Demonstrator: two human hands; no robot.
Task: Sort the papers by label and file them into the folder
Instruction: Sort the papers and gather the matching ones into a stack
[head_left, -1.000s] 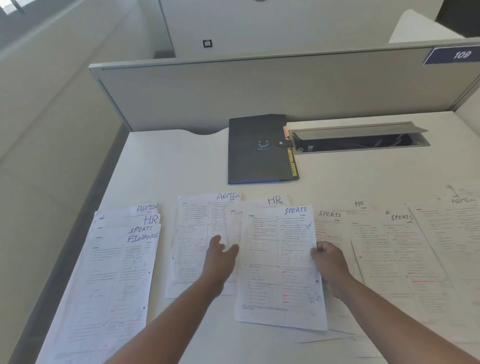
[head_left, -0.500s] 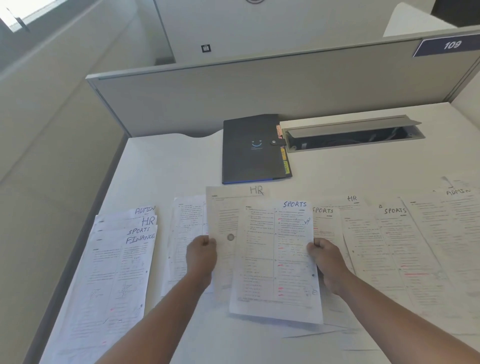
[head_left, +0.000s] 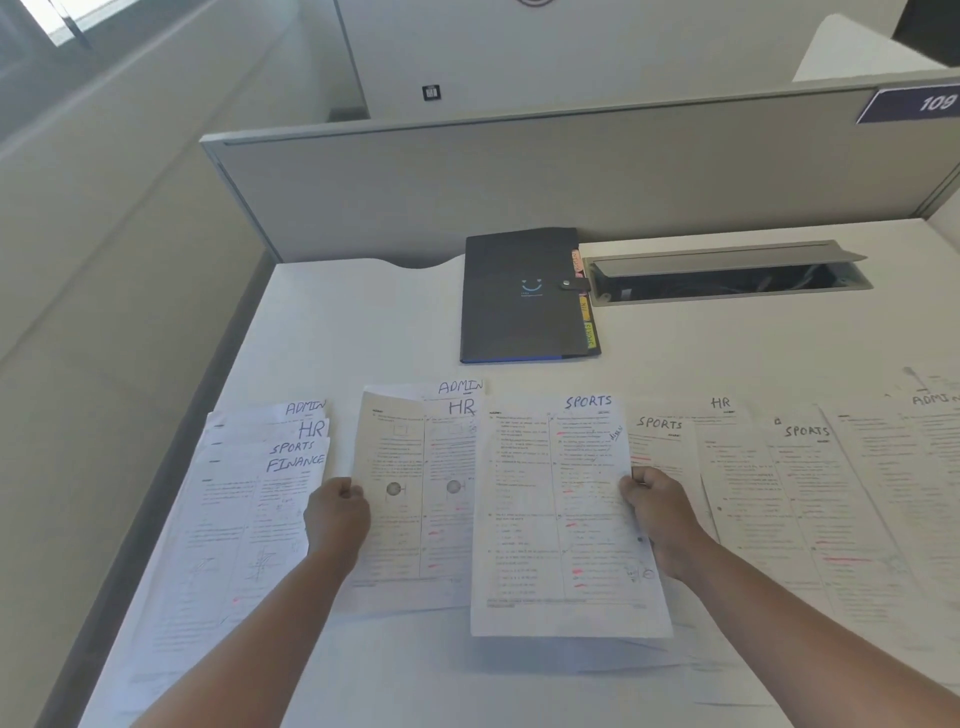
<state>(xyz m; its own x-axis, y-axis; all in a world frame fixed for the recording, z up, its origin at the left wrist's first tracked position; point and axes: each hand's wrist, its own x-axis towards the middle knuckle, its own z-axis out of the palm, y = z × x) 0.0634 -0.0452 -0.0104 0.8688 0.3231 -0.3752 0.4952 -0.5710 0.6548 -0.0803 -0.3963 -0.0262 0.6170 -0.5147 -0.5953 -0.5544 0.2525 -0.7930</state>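
Head view, starting at the fingers: the left hand (head_left: 336, 512) has its fingers curled round the left edge of the HR sheet (head_left: 410, 493), thumb on top, pinching it. The right hand (head_left: 655, 512) does the same on the right edge of the SPORTS sheet (head_left: 563, 514), gripping it about halfway up its side. Holding each page by its outer edge keeps the handwritten label at the top uncovered, which I take to be the point, since the label decides where a page goes.

The two held sheets sit side by side in front of the person, the SPORTS sheet overlapping the HR sheet's right edge. An ADMIN sheet (head_left: 460, 387) peeks out from under the HR one, only its top strip showing.

Further out, a fanned stack (head_left: 249, 499) lies at the left, staggered so that ADMIN, HR, SPORTS and FINANCE labels all read at once. To the right more labelled papers (head_left: 810, 499) lie overlapping on the desk (head_left: 363, 322).

At the back, just beside an open cable hatch (head_left: 727, 278), the dark folder (head_left: 522, 296) lies closed with its snap fastened and coloured tabs sticking out on its right. By that, sorting seems to be in hand and filing not yet begun.
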